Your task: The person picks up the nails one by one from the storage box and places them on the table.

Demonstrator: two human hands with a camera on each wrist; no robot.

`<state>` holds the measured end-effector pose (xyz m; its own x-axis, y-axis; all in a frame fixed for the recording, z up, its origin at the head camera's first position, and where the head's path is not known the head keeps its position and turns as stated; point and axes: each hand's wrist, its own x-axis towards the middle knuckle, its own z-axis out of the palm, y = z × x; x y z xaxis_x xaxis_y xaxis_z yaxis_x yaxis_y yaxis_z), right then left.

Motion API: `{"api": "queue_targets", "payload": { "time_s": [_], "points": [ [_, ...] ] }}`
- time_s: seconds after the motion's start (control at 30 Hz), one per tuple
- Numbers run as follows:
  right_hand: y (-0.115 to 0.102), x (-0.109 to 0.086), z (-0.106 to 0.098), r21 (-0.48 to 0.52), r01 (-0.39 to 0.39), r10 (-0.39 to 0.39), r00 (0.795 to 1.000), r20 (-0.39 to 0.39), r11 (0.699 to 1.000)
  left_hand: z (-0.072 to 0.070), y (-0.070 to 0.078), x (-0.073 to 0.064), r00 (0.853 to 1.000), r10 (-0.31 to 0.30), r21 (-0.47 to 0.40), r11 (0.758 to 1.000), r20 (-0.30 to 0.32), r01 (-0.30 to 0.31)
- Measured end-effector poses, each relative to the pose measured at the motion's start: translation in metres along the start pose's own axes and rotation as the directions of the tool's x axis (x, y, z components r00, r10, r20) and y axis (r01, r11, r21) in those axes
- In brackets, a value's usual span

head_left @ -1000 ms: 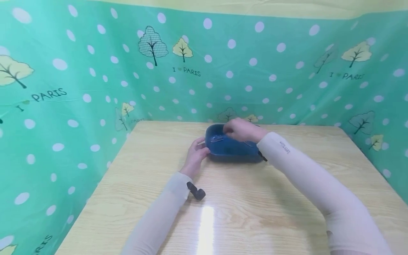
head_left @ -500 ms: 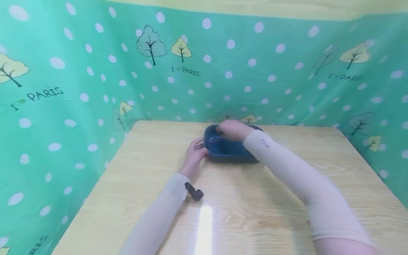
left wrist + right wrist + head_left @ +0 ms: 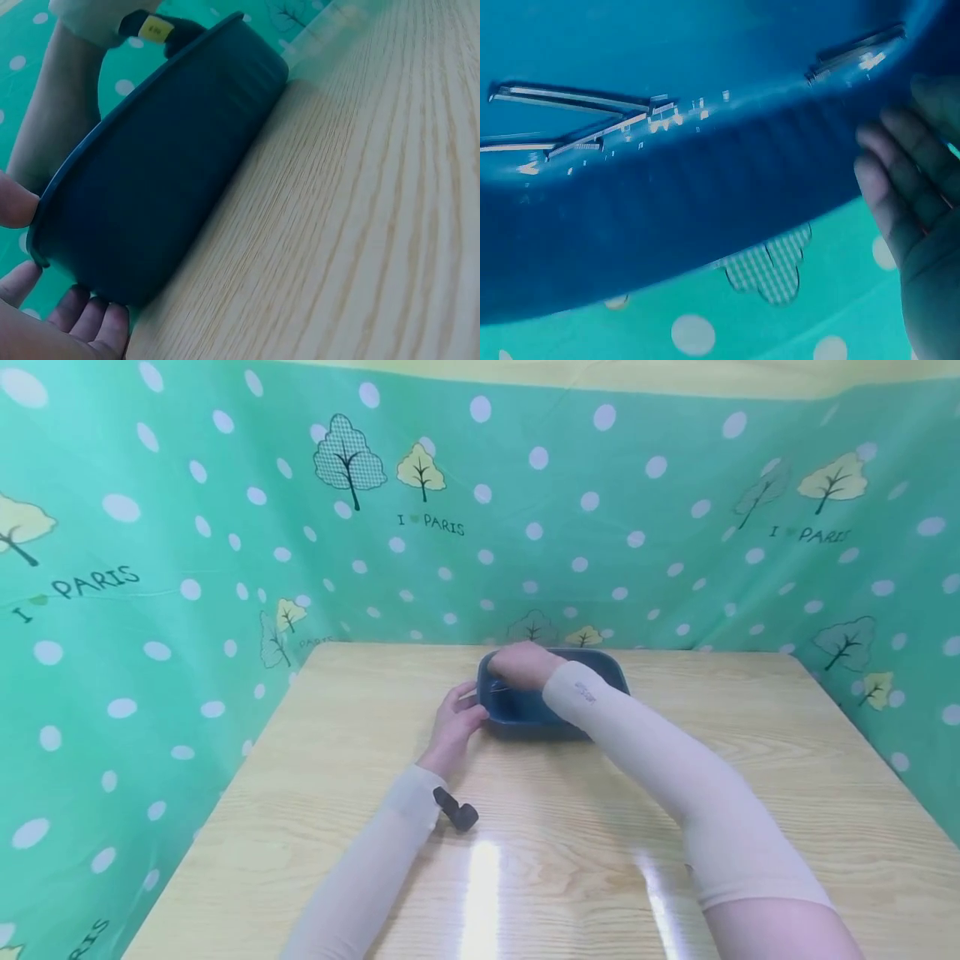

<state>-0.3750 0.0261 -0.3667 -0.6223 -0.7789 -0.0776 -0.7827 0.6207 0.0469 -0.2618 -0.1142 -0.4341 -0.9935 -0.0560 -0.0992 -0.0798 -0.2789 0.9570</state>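
Observation:
A dark blue plastic basin stands at the back of the table. My left hand holds its near left corner, thumb at the rim and fingers against the outer wall, as the left wrist view shows. Inside the left end of the basin, my right hand reaches down; in the right wrist view its fingers are loosely bent with nothing seen between them. Near those fingertips lies a slim dark metal piece on the basin floor. Farther off lie several thin metal strips, some crossing.
The wooden table spreads in front of the basin, with bright light reflections on it. A green dotted curtain surrounds its back and sides. A black wrist mount sticks out from the left sleeve.
My right hand has moved left inside the basin, from over its middle to its left end, now covering the metal pieces there. My left hand stays at the corner.

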Motion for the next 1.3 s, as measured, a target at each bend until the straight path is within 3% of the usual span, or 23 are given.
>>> {"api": "queue_targets", "payload": {
  "time_s": [0.2, 0.5, 0.73, 1.3],
  "points": [
    [-0.003, 0.009, 0.011, -0.036, 0.05, -0.05, 0.999, -0.013, 0.998, 0.005, 0.003, -0.003, 1.0, 0.006, 0.019, 1.0, -0.008, -0.006],
    [0.002, 0.006, 0.022, 0.021, -0.01, 0.009, 0.999, 0.034, 1.0, 0.009, 0.005, -0.002, 1.0, 0.002, 0.021, 1.0, -0.005, -0.002],
    [0.002, 0.01, 0.025, 0.069, -0.008, 0.006, 0.999, 0.031, 0.998, 0.01, 0.007, -0.005, 1.0, -0.005, 0.02, 1.0, -0.02, 0.005],
    [0.001, 0.01, 0.029, 0.041, -0.006, 0.003, 0.999, 0.052, 0.999, 0.005, 0.003, -0.005, 1.0, 0.007, 0.037, 0.999, -0.013, -0.006]
  ]
}}
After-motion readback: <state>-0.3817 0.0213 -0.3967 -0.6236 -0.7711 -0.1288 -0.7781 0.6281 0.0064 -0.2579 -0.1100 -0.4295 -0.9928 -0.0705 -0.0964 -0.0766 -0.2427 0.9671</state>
